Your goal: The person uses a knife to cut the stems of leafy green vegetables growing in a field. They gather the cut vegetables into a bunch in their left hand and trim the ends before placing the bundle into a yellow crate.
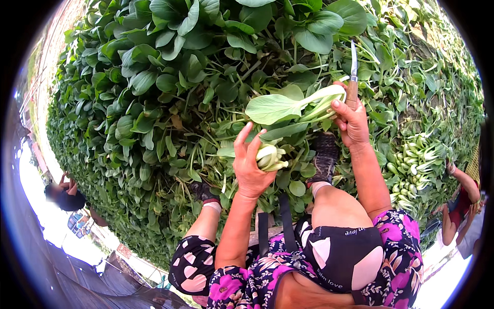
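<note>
My left hand is wrapped around a small bunch of pale-stemmed bok choy, its cut bases facing right. In my right hand is a small knife with a wooden handle, and its slightly curved blade points up and away from me. Between the thumb and fingers of that same hand are the bent stalks of some bok choy leaves. These leaves reach left, with their tips close above my left fingertips.
Dense standing bok choy covers the left and far side. Cut leaves litter the ground at right, beside a pile of trimmed bok choy. People work at the far left and right. My shoes stand among leaves.
</note>
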